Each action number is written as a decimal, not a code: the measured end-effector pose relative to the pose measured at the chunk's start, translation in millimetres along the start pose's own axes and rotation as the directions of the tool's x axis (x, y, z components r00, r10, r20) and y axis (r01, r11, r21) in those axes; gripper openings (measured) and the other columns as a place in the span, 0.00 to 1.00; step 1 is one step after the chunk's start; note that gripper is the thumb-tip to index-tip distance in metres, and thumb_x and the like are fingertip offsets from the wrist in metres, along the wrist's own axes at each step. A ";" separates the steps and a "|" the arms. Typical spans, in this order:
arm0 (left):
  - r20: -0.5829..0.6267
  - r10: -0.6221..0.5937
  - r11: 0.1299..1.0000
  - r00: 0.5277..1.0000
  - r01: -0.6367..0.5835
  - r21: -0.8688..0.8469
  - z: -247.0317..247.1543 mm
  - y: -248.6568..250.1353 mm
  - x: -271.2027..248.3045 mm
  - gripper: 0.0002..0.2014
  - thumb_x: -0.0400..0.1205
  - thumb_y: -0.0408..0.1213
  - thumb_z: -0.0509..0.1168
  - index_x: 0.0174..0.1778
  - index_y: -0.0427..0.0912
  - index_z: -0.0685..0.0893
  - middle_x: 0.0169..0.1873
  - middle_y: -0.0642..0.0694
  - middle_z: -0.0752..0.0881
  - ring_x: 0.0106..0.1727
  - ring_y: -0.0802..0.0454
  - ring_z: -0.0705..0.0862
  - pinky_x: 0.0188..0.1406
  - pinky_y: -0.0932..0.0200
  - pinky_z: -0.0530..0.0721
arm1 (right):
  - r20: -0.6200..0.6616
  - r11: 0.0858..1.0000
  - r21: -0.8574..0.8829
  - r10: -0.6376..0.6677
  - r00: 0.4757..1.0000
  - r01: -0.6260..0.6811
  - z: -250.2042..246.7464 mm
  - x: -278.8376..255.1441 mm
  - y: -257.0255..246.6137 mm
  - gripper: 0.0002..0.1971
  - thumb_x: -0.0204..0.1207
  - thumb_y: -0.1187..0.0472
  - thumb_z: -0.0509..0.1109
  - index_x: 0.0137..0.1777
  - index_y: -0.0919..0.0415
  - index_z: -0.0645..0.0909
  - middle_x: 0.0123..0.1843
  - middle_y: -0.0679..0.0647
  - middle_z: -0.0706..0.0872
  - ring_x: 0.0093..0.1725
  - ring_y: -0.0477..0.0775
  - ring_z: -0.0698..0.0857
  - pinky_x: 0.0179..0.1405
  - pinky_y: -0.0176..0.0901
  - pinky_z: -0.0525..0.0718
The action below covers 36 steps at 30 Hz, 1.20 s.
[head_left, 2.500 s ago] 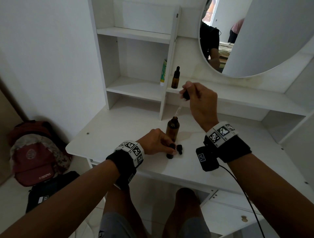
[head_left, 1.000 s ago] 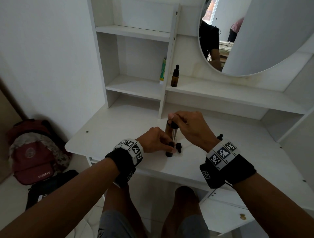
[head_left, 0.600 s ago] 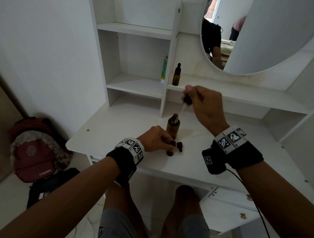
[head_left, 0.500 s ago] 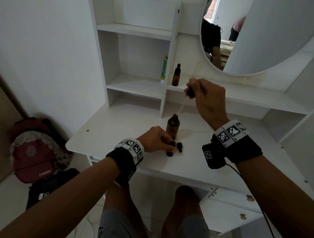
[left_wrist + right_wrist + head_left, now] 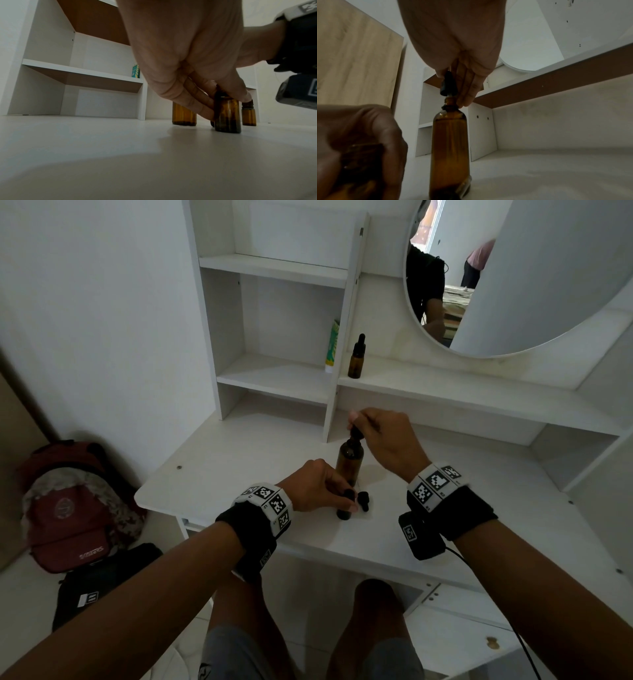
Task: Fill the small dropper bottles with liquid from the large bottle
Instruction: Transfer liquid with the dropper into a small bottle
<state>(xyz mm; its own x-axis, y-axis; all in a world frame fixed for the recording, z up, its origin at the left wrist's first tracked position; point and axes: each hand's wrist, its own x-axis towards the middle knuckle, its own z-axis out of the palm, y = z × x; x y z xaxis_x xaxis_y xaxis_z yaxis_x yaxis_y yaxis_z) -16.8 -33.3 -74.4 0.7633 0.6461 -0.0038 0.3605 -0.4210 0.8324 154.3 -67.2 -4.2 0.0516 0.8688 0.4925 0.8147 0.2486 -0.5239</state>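
Amber glass large bottle (image 5: 349, 462) is looking slippery, fragile; my right hand (image 5: 383, 440) is pinching its dropper cap (image 5: 448, 83), while my left hand (image 5: 317, 489) is gripping a small bottle (image 5: 227, 116) at six o'clock.

The right hand (image 5: 385, 440), raised above the desk half a second ago, has come down. The dropper (image 5: 448, 83) it pinches now sits in the large bottle's (image 5: 349, 462) neck.

On the desk (image 5: 239, 467) the large bottle (image 5: 349, 460) stands behind two small bottles (image 5: 227, 116), a third (image 5: 356, 357) on the shelf (image 5: 445, 392) behind
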 end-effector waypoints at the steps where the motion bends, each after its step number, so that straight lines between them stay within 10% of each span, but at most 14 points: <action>1: 0.001 -0.001 1.000 1.000 0.001 -0.001 0.1 -0.2 0.1 0.13 0.72 0.41 0.81 0.51 0.42 0.94 0.47 0.49 0.94 0.50 0.56 0.91 0.61 0.53 0.88 | 0.015 1.000 -0.002 0.006 1.000 -0.006 1.4 -2.0 1.1 0.21 0.85 0.48 0.59 0.49 0.63 0.87 0.43 0.56 0.91 0.42 0.52 0.90 0.49 0.47 0.89; 10: -0.001 -0.009 1.000 1.000 0.009 0.007 0.2 -1.8 1.4 0.12 0.72 0.41 0.81 0.50 0.43 0.94 0.45 0.49 0.94 0.49 0.57 0.91 0.61 0.52 0.88 | 0.100 0.999 -0.011 0.051 0.994 -0.050 8.6 -7.0 7.7 0.22 0.85 0.51 0.62 0.39 0.68 0.83 0.31 0.59 0.85 0.30 0.53 0.81 0.33 0.40 0.78; 15: -0.005 -0.006 1.000 1.000 0.007 0.016 0.1 -0.8 1.1 0.12 0.72 0.40 0.80 0.51 0.42 0.94 0.46 0.49 0.94 0.49 0.57 0.91 0.61 0.54 0.88 | 0.011 0.999 -0.009 0.032 0.999 -0.032 6.7 -5.6 4.4 0.20 0.87 0.54 0.59 0.48 0.69 0.86 0.41 0.61 0.90 0.40 0.56 0.89 0.40 0.39 0.85; 19: -0.003 0.004 0.999 1.000 -0.004 0.035 -0.2 -0.3 0.8 0.13 0.72 0.40 0.80 0.51 0.42 0.94 0.46 0.49 0.94 0.49 0.58 0.91 0.60 0.55 0.88 | -0.008 1.000 0.009 0.022 1.000 -0.022 5.1 -2.3 2.3 0.19 0.87 0.54 0.59 0.49 0.68 0.87 0.41 0.60 0.90 0.37 0.53 0.88 0.33 0.22 0.79; 25: -0.005 0.015 0.999 1.000 -0.015 0.038 -0.2 -0.5 0.6 0.13 0.72 0.40 0.81 0.51 0.42 0.94 0.46 0.49 0.94 0.49 0.58 0.91 0.60 0.55 0.88 | -0.036 1.000 -0.015 0.001 0.999 -0.002 8.5 -2.0 4.1 0.21 0.87 0.54 0.57 0.46 0.68 0.86 0.40 0.61 0.90 0.39 0.58 0.89 0.42 0.48 0.86; 36: -0.006 0.022 1.000 1.000 -0.022 0.022 -0.1 -2.1 0.8 0.13 0.72 0.40 0.81 0.51 0.41 0.94 0.46 0.48 0.94 0.49 0.56 0.91 0.60 0.53 0.88 | -0.037 1.000 0.014 0.013 0.999 -0.013 7.4 -2.1 5.5 0.22 0.88 0.54 0.54 0.46 0.66 0.86 0.40 0.61 0.90 0.40 0.58 0.89 0.45 0.54 0.88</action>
<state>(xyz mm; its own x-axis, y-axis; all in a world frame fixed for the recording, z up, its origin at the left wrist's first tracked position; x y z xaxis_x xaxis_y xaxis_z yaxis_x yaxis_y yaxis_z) -17.0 -31.9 -76.1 0.7678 0.6404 0.0177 0.3555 -0.4488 0.8199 154.4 -64.4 -13.3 0.0840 0.8555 0.5109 0.8058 0.2433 -0.5398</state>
